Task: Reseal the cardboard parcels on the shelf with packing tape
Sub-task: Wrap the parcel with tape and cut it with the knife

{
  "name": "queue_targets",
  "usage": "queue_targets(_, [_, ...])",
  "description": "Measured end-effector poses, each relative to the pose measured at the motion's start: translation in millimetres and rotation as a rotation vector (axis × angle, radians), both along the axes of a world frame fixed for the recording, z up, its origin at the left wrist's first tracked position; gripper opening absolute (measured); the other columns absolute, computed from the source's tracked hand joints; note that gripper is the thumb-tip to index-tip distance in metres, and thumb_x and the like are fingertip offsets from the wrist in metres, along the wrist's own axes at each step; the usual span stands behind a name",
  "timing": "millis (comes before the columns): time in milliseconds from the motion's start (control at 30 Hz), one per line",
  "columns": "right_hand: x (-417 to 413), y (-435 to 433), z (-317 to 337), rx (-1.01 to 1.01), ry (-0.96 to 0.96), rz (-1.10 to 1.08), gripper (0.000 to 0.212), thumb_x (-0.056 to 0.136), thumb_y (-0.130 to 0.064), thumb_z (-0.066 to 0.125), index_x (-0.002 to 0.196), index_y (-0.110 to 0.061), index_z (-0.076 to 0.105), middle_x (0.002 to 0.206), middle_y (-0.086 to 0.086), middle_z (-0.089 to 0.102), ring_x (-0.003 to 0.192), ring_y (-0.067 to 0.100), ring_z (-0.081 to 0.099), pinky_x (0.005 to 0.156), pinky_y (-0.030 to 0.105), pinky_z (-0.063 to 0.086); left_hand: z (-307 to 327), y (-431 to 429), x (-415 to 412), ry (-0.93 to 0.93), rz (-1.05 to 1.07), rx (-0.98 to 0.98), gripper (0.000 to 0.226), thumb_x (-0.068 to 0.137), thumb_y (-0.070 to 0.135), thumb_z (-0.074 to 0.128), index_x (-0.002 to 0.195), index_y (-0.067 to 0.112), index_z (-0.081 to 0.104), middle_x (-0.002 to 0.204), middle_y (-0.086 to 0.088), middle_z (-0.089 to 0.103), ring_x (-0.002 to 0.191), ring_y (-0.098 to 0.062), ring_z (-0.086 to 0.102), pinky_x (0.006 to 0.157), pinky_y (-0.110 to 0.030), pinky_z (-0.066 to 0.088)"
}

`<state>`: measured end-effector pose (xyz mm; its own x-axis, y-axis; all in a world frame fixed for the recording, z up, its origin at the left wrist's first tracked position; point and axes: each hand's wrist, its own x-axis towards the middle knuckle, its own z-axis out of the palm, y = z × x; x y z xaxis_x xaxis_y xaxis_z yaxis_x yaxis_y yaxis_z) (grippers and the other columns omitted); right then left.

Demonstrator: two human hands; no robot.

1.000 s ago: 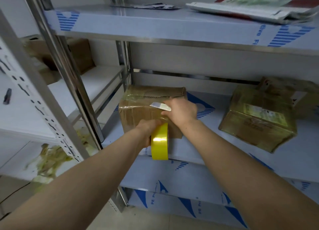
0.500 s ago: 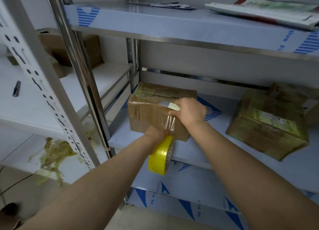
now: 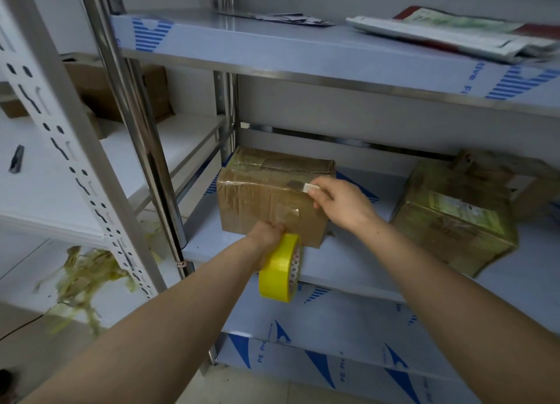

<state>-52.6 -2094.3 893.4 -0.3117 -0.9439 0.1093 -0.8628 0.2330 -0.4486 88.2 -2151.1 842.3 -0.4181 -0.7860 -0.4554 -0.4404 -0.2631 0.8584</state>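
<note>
A brown cardboard parcel point(image 3: 257, 200) sits on the middle steel shelf point(image 3: 348, 261), near its left post. My left hand point(image 3: 268, 232) grips a yellow roll of packing tape point(image 3: 280, 267) just below the parcel's front face. A clear strip of tape point(image 3: 286, 212) runs up from the roll over that face. My right hand point(image 3: 341, 202) pinches the strip's white-tipped free end point(image 3: 312, 188) at the parcel's top front edge. A second parcel point(image 3: 451, 221), wrapped in yellowish tape, lies tilted on the same shelf to the right.
A third box point(image 3: 503, 176) stands behind the second parcel. Folded papers point(image 3: 448, 37) lie on the upper shelf. The left rack holds brown boxes point(image 3: 121, 91), a dark small object point(image 3: 15, 162) and a heap of torn yellowish tape point(image 3: 85, 279) lower down.
My left hand pulled the roll down and away from my right hand, drawing out a longer clear strip over the parcel's front. My right hand kept the free end at the top edge.
</note>
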Motion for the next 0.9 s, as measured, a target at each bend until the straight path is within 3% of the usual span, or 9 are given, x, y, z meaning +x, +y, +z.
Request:
queue_targets(100, [2.3, 6.4, -1.0, 0.113, 0.328, 0.009, 0.027, 0.102, -0.035, 0.039, 0.124, -0.029, 0.052, 0.101, 0.002, 0.066, 0.091, 0.023, 0.06, 0.07, 0.037, 0.051, 0.1, 1.0, 0.7, 0.007, 0.01, -0.009, 0.037, 0.101, 0.022, 0.043, 0.128, -0.004, 0.05, 0.104, -0.014, 0.051, 0.092, -0.026, 0.05, 0.078, -0.032, 0.042])
queue_targets(200, [9.5, 7.8, -5.5, 0.113, 0.545, 0.01, 0.025, 0.102, -0.029, 0.041, 0.121, -0.024, 0.056, 0.098, 0.005, 0.066, 0.088, 0.026, 0.061, 0.067, 0.033, 0.046, 1.2, 3.0, 0.4, 0.009, 0.018, -0.003, 0.034, 0.101, 0.021, 0.044, 0.126, -0.002, 0.051, 0.102, -0.014, 0.052, 0.09, -0.026, 0.05, 0.077, -0.032, 0.041])
queue_targets(300, [15.9, 5.2, -11.6, 0.134, 0.676, 0.042, 0.019, 0.099, -0.017, 0.046, 0.113, -0.02, 0.058, 0.095, 0.003, 0.066, 0.085, 0.026, 0.062, 0.064, 0.031, 0.037, 3.1, 3.9, -1.1, 0.004, 0.023, 0.003, 0.026, 0.101, 0.021, 0.045, 0.117, 0.003, 0.054, 0.088, -0.011, 0.053, 0.077, -0.022, 0.051, 0.076, -0.032, 0.041])
queue_targets(433, [18.2, 7.7, -23.4, 0.278, 0.774, 0.099, 0.024, 0.092, -0.004, 0.051, 0.111, -0.016, 0.058, 0.102, 0.005, 0.065, 0.095, 0.026, 0.062, 0.069, 0.03, 0.031, 0.4, 1.5, -2.1, -0.008, 0.03, -0.013, 0.033, 0.101, 0.02, 0.043, 0.125, -0.001, 0.052, 0.102, -0.012, 0.052, 0.09, -0.025, 0.05, 0.078, -0.031, 0.041])
queue_targets(500, [9.8, 15.1, -34.4, 0.3, 0.658, 0.06, 0.02, 0.094, -0.012, 0.049, 0.109, -0.019, 0.061, 0.101, 0.003, 0.065, 0.097, 0.026, 0.061, 0.069, 0.03, 0.033, 0.1, 0.9, -2.4, -0.005, 0.023, -0.007, 0.035, 0.101, 0.022, 0.044, 0.126, -0.001, 0.051, 0.099, -0.013, 0.053, 0.087, -0.026, 0.051, 0.078, -0.032, 0.042])
queue_targets(600, [-13.8, 28.9, -47.2, 0.297, 0.278, -0.096, 0.021, 0.092, -0.025, 0.048, 0.101, -0.025, 0.067, 0.087, -0.006, 0.062, 0.089, 0.02, 0.058, 0.063, 0.026, 0.036, -1.1, -1.1, -3.8, 0.0, 0.009, 0.005, 0.036, 0.1, 0.025, 0.047, 0.124, -0.001, 0.051, 0.09, -0.012, 0.053, 0.076, -0.024, 0.051, 0.077, -0.035, 0.044])
queue_targets(767, [-57.4, 47.1, -86.2, 0.265, -0.311, -0.381, 0.023, 0.087, -0.005, 0.052, 0.102, -0.009, 0.07, 0.093, 0.009, 0.064, 0.085, 0.023, 0.059, 0.071, 0.025, 0.043, -1.5, -2.2, -6.2, -0.019, -0.002, 0.02, 0.036, 0.099, 0.026, 0.047, 0.124, 0.0, 0.05, 0.088, -0.012, 0.054, 0.075, -0.024, 0.052, 0.079, -0.036, 0.046])
queue_targets(833, [-65.7, 52.1, -101.2, 0.214, -0.349, -0.42, 0.017, 0.086, -0.004, 0.058, 0.099, -0.013, 0.066, 0.103, 0.007, 0.063, 0.095, 0.022, 0.058, 0.081, 0.025, 0.043, -0.3, -1.6, -5.8, -0.026, -0.003, 0.008, 0.036, 0.1, 0.026, 0.047, 0.125, 0.0, 0.05, 0.093, -0.014, 0.054, 0.074, -0.023, 0.051, 0.078, -0.035, 0.045])
queue_targets(900, [-68.4, 54.2, -113.9, 0.221, -0.28, -0.428, 0.017, 0.084, -0.008, 0.064, 0.086, -0.024, 0.062, 0.099, 0.0, 0.063, 0.095, 0.02, 0.058, 0.088, 0.029, 0.043, -0.5, -1.3, -5.5, -0.033, -0.004, -0.009, 0.037, 0.1, 0.027, 0.047, 0.125, 0.0, 0.051, 0.1, -0.015, 0.054, 0.076, -0.023, 0.052, 0.077, -0.034, 0.044])
